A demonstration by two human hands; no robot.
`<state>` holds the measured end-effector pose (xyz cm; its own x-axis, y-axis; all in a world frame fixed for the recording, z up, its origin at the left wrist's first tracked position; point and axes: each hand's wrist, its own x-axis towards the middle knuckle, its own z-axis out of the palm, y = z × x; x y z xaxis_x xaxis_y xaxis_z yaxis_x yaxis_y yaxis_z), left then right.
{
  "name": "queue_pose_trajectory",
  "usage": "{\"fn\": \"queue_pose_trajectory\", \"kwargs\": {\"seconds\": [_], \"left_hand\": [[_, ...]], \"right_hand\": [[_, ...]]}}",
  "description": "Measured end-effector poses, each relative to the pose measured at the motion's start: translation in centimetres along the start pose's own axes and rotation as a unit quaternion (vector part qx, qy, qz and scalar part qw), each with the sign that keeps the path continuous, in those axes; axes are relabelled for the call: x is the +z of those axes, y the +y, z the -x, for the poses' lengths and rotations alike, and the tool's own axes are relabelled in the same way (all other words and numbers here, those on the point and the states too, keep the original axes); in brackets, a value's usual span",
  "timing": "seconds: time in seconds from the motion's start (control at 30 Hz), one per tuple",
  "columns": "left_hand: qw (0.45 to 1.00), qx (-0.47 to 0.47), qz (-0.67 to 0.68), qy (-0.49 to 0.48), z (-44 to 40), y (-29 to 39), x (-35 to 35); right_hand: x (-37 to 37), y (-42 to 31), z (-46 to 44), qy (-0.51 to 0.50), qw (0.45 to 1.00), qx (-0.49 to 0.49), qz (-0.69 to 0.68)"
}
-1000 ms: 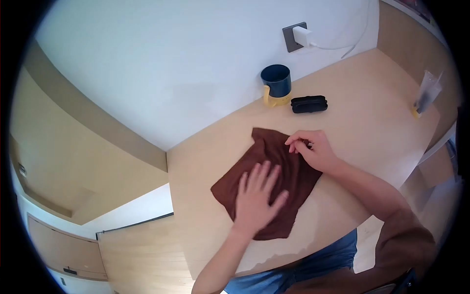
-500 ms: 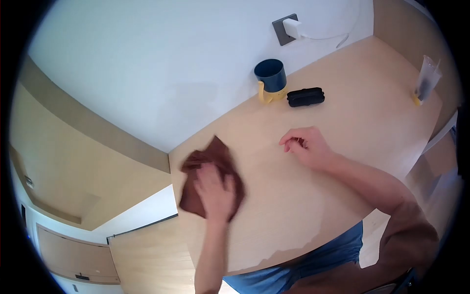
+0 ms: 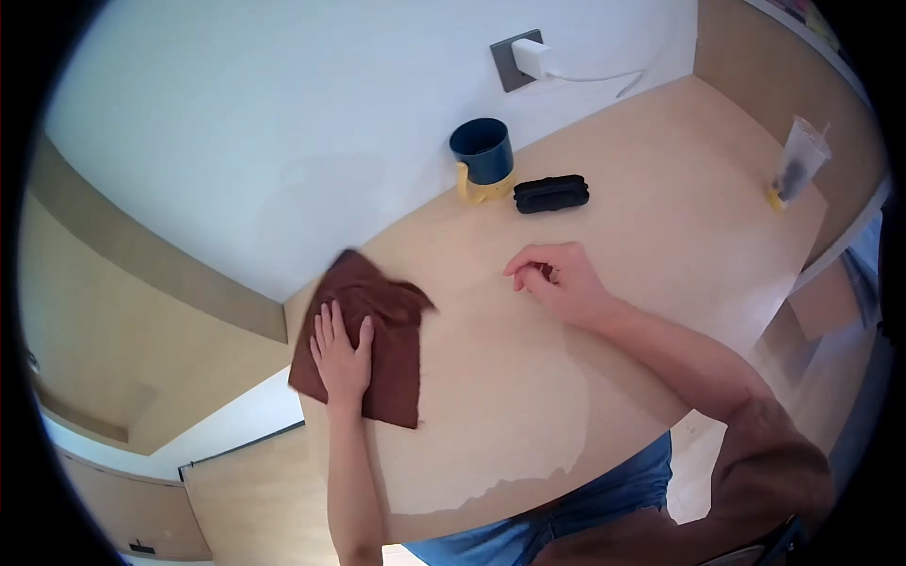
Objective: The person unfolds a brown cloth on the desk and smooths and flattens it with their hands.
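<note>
**Left hand (image 3: 342, 363) spread on the brown cloth (image 3: 391, 358), right hand (image 3: 559, 280) curled apart from it**

From the head view, your left hand lies palm down on the cloth, its fingers extended and the thumb set out to the side. The cloth is at the left end of the table (image 3: 491, 406), reaching its left edge. It is flatter on the near side and rumpled into folds toward the far right, where a flap sticks out.

Your right hand is over the middle of the table, well apart from the cloth, fingers bent loosely inward near the thumb. You can't tell from here how far it is closed or whether its fingertips touch the surface.

Beyond your right hand, a mug (image 3: 483, 156), dark blue above with a yellow base and handle, stands near the wall (image 3: 236, 123). Just to its right lies a black case (image 3: 551, 194). Toward the table's right end you have a clear cup (image 3: 802, 162), yellow at its base. Above the mug, a white plug (image 3: 531, 58) sits in a grey socket (image 3: 507, 73).
</note>
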<state>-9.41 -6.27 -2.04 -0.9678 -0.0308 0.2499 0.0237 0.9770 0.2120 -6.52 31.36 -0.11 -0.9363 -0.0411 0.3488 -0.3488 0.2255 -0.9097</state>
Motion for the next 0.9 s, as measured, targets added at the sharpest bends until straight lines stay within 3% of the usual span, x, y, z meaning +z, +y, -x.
{"fn": "queue_pose_trajectory", "kwargs": {"seconds": [0.1,0.13,0.17,0.23,0.33,0.5,0.6,0.67,0.7,0.73,0.77,0.8,0.9], "left_hand": [[0.988,0.152,0.002,-0.036,4.3,3.3,0.5],[0.969,0.204,0.039,-0.134,6.5,7.8,-2.7],[0.950,0.291,0.048,-0.102,10.2,8.9,-2.2],[0.895,0.398,0.064,-0.189,15.2,12.0,-4.2],[0.910,0.346,0.109,-0.200,12.8,10.4,-5.0],[0.983,0.156,0.094,-0.010,0.8,0.4,-0.1],[0.999,0.018,-0.032,-0.013,-3.8,-3.6,1.1],[0.996,0.043,-0.079,-0.022,-3.5,-3.8,2.6],[0.996,0.073,-0.046,-0.019,-1.6,-0.7,2.1],[0.985,0.117,0.039,-0.120,0.6,3.6,-0.7],[0.971,0.227,0.057,-0.057,4.8,5.8,-0.2],[0.947,0.311,0.035,-0.073,8.3,7.8,-0.3],[0.892,0.402,0.067,-0.196,15.5,13.0,-4.1]], "right_hand": [[0.5,0.4,-0.1,0.005,1.000,0.011,-0.016],[0.6,0.6,-0.2,0.006,1.000,0.018,-0.022],[0.5,0.7,-0.5,0.006,0.999,0.023,-0.023],[0.4,1.0,-0.7,0.012,1.000,0.004,-0.022],[0.5,1.5,-0.5,0.021,0.999,0.022,-0.028],[0.4,1.6,-1.1,-0.005,0.998,0.048,-0.035],[0.3,1.7,-1.2,-0.021,0.997,0.061,-0.033],[0.4,2.1,-1.2,-0.014,0.998,0.047,-0.032],[0.4,2.2,-1.2,-0.013,0.999,0.040,-0.033],[0.4,2.2,-1.2,-0.014,0.999,0.039,-0.036],[0.5,2.3,-1.3,-0.015,0.998,0.037,-0.040],[0.7,2.4,-1.4,-0.016,0.998,0.035,-0.042],[0.6,2.6,-1.5,-0.010,1.000,0.011,-0.018]]}}
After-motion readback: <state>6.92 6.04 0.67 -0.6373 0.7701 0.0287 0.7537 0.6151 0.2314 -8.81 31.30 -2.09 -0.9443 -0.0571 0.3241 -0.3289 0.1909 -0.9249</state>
